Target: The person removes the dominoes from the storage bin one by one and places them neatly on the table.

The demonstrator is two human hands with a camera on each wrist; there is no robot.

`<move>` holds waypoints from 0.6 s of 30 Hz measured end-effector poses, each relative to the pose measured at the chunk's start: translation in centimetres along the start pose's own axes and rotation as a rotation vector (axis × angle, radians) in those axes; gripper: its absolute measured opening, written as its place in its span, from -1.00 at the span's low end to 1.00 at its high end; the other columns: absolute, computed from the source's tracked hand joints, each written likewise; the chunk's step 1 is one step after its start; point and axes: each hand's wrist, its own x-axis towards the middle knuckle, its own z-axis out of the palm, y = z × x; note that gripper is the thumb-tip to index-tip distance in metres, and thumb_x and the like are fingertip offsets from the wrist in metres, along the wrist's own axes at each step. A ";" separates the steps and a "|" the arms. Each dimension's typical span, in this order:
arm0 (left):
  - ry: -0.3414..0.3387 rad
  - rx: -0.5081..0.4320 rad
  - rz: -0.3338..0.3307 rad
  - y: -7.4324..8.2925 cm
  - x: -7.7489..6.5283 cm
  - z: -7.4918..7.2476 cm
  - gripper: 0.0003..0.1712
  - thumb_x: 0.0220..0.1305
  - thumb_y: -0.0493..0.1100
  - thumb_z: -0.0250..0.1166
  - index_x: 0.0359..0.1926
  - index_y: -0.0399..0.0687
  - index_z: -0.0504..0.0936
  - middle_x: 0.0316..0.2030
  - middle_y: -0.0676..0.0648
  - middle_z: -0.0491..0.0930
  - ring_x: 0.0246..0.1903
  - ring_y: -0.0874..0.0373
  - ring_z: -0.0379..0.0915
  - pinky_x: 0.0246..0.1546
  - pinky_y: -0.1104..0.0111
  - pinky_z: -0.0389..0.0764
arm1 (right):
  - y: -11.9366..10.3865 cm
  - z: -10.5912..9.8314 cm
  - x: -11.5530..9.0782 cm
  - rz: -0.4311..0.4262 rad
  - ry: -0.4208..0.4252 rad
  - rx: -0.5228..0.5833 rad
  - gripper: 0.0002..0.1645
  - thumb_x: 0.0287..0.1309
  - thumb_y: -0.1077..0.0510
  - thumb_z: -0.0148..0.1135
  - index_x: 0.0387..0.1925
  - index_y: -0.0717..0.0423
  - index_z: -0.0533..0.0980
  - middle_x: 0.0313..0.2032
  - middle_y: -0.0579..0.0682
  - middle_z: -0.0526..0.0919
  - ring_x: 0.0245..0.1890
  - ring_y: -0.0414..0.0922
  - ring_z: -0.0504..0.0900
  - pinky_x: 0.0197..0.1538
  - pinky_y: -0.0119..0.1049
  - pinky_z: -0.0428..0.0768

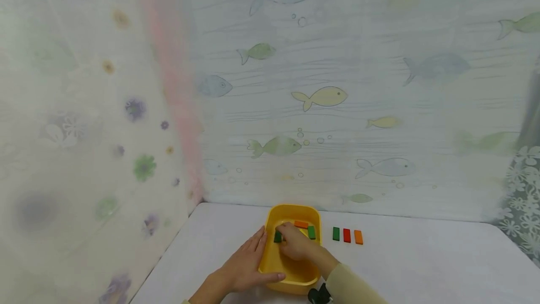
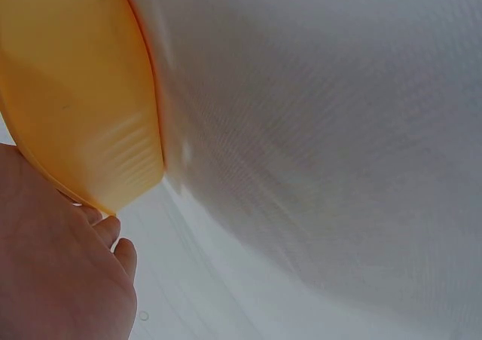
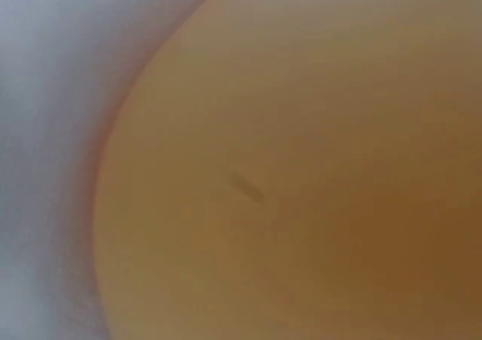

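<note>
A yellow plastic tub (image 1: 291, 273) stands on the white table. My left hand (image 1: 244, 264) lies along its left side, with straight fingers against the rim and the thumb spread over the near edge. The left wrist view shows this hand (image 2: 64, 257) beside the tub's outer wall (image 2: 83, 91). Inside the tub, my right hand (image 1: 297, 243) reaches down with bent fingers at a dark green block (image 1: 277, 237). Whether the fingers pinch that block cannot be made out. An orange block (image 1: 301, 224) and a green block (image 1: 311, 232) lie beyond the hand, with a yellow piece partly hidden there.
Right of the tub, a dark green block (image 1: 336, 233), a red block (image 1: 347, 235) and an orange block (image 1: 358, 237) lie in a row on the white tabletop (image 1: 405, 262). A small black object (image 1: 319, 294) shows by the right sleeve. A fish-patterned curtain (image 1: 337, 121) hangs behind.
</note>
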 end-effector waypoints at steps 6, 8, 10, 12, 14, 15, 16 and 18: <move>-0.002 0.006 0.001 0.0 0.1 0.0 0.30 0.22 0.59 0.13 0.63 -0.19 -0.06 0.64 -0.12 -0.16 0.55 -0.11 0.00 0.47 -0.12 0.18 | 0.1 0.2 0.0 0.034 0.003 0.051 -0.39 0.25 0.26 0.37 0.31 0.30 0.44 0.31 0.23 0.43 0.31 0.15 0.46 0.40 0.14 0.38; -0.002 0.009 0.006 0.0 0.1 -0.1 0.30 0.22 0.59 0.13 0.63 -0.19 -0.06 0.64 -0.13 -0.16 0.55 -0.11 0.00 0.47 -0.12 0.17 | 0.2 0.4 0.1 0.053 0.001 0.066 -0.36 0.24 0.22 0.41 0.31 0.28 0.44 0.31 0.21 0.42 0.31 0.14 0.45 0.41 0.15 0.37; -0.001 0.008 0.012 0.1 0.1 -0.1 0.30 0.23 0.58 0.12 0.63 -0.20 -0.06 0.64 -0.13 -0.16 0.56 -0.11 -0.01 0.48 -0.12 0.17 | 0.2 0.4 0.2 0.068 0.002 0.068 -0.35 0.23 0.20 0.43 0.30 0.27 0.45 0.32 0.20 0.41 0.31 0.13 0.45 0.41 0.14 0.38; 0.000 0.008 0.016 0.1 0.1 -0.1 0.29 0.24 0.58 0.12 0.63 -0.19 -0.07 0.64 -0.13 -0.16 0.56 -0.11 -0.01 0.48 -0.12 0.16 | 0.2 0.5 0.3 0.072 0.006 0.062 -0.35 0.23 0.18 0.44 0.29 0.27 0.46 0.30 0.21 0.41 0.30 0.12 0.45 0.40 0.14 0.38; 0.000 0.006 0.018 0.2 0.1 -0.1 0.29 0.24 0.58 0.12 0.63 -0.19 -0.07 0.64 -0.14 -0.16 0.56 -0.11 -0.02 0.48 -0.12 0.16 | 0.2 0.6 0.4 0.071 0.007 0.049 -0.36 0.22 0.15 0.45 0.27 0.28 0.47 0.27 0.21 0.43 0.26 0.11 0.47 0.39 0.13 0.41; 0.000 0.004 0.018 0.2 0.1 -0.1 0.29 0.24 0.58 0.12 0.63 -0.19 -0.07 0.64 -0.14 -0.16 0.56 -0.11 -0.02 0.48 -0.12 0.15 | 0.2 0.6 0.4 0.070 0.008 0.046 -0.37 0.22 0.14 0.46 0.26 0.29 0.48 0.25 0.20 0.44 0.23 0.10 0.48 0.38 0.11 0.42; 0.000 0.001 0.017 0.2 0.0 -0.1 0.29 0.24 0.58 0.12 0.63 -0.19 -0.07 0.64 -0.14 -0.16 0.56 -0.11 -0.02 0.48 -0.13 0.15 | 0.2 0.7 0.4 0.067 0.010 0.041 -0.38 0.22 0.13 0.46 0.24 0.29 0.49 0.23 0.20 0.45 0.19 0.08 0.50 0.37 0.10 0.44; 0.002 -0.003 0.016 0.2 0.0 -0.2 0.29 0.25 0.58 0.12 0.63 -0.20 -0.07 0.64 -0.14 -0.17 0.56 -0.12 -0.02 0.48 -0.13 0.14 | 0.2 0.8 0.5 0.069 0.011 0.030 -0.40 0.21 0.09 0.47 0.20 0.28 0.51 0.20 0.18 0.46 0.12 0.04 0.51 0.35 0.07 0.48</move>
